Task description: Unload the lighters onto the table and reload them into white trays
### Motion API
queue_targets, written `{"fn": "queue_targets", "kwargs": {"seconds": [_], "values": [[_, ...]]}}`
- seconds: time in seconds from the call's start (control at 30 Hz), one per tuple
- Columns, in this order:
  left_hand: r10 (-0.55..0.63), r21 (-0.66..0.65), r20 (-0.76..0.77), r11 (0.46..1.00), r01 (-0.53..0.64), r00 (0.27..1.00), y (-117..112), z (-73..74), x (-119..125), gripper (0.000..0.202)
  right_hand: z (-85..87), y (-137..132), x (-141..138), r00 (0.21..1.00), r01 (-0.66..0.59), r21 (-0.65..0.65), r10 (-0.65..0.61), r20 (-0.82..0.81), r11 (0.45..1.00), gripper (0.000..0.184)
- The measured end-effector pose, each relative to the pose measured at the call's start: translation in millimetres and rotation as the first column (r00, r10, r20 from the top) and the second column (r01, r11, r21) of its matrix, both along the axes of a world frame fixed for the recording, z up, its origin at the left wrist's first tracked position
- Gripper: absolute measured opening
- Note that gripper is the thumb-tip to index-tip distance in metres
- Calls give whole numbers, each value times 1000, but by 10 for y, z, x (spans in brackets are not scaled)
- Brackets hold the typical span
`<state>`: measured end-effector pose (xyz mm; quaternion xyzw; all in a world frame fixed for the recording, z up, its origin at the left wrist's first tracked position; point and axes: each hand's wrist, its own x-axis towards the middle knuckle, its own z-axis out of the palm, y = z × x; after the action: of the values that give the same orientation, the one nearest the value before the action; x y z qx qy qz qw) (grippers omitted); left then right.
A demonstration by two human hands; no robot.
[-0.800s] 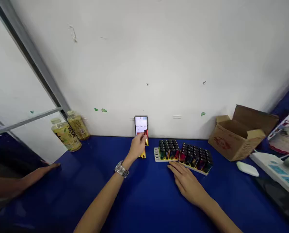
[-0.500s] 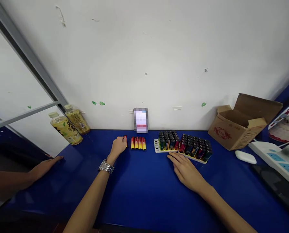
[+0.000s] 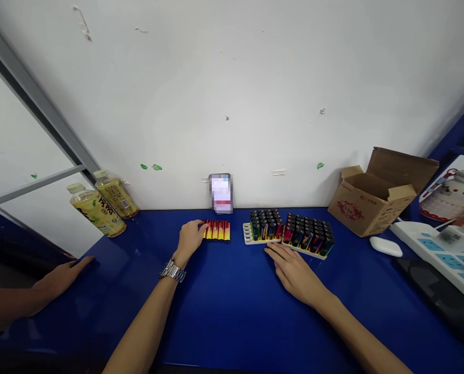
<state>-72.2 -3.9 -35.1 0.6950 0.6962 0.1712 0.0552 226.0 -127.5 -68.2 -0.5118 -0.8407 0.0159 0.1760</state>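
Several red-and-yellow batteries (image 3: 221,230) lie side by side in a row on the blue table. My left hand (image 3: 190,242), with a metal watch on its wrist, is at the row's left end. Its thumb and fingers are closed on the leftmost battery (image 3: 205,230), which is partly hidden by them and sits against the others. My right hand (image 3: 294,271) lies open, palm down, its fingertips at the front edge of a white battery tray (image 3: 248,238). Dark-topped batteries (image 3: 266,223) stand upright in this tray, and more (image 3: 310,232) stand in a second one beside it.
A phone (image 3: 221,193) leans on the wall behind the row. Two drink bottles (image 3: 99,210) stand at the left, by a glossy panel reflecting an arm. Rightward are an open cardboard box (image 3: 366,202), a white case (image 3: 386,246), a power strip (image 3: 442,254) and a black flat object (image 3: 434,285).
My left hand has brought its battery right up to the left end of the row, closing the gap. My right hand stays by the tray. The view has shifted slightly.
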Motion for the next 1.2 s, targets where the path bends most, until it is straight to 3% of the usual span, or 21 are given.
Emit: {"fn": "queue_targets", "kwargs": {"seconds": [0.13,0.23,0.27,0.33,0.43,0.53,0.7,0.83,0.97,1.07,1.2], "values": [[-11,18,-34,1000,12,999,-30,6,66,33,5,-5,1,1000,5,1,-5,-15,1000,47],[-10,139,-39,990,15,999,-82,86,187,35,15,-7,-4,999,10,8,-10,-39,1000,47],[-46,202,-18,978,49,999,-113,123,258,35,21,-7,-6,999,10,5,-10,-44,1000,47],[-242,291,68,933,213,968,-197,190,449,31,37,-7,-10,999,6,-4,-7,-50,1000,46],[-494,299,239,856,421,836,-349,213,791,28,57,-5,-11,998,-7,-6,7,-67,1000,46],[-567,306,237,814,493,789,-451,134,1060,24,60,-3,-8,996,-14,6,14,-83,1000,46],[-541,337,222,823,457,811,-463,52,1218,14,64,2,-9,997,-16,-2,16,-72,1000,46],[-498,393,394,851,348,773,-455,187,1184,16,81,-3,-8,998,-25,2,25,-61,1000,47],[-425,386,557,893,231,713,-382,317,928,25,67,-7,2,998,-22,10,22,-66,1000,47],[-279,329,516,938,114,809,-252,333,566,35,47,-6,6,997,-12,4,12,-74,1000,47],[41,91,197,994,-60,980,-77,280,99,32,50,-5,-5,999,0,-24,-1,-43,1000,47]]}}
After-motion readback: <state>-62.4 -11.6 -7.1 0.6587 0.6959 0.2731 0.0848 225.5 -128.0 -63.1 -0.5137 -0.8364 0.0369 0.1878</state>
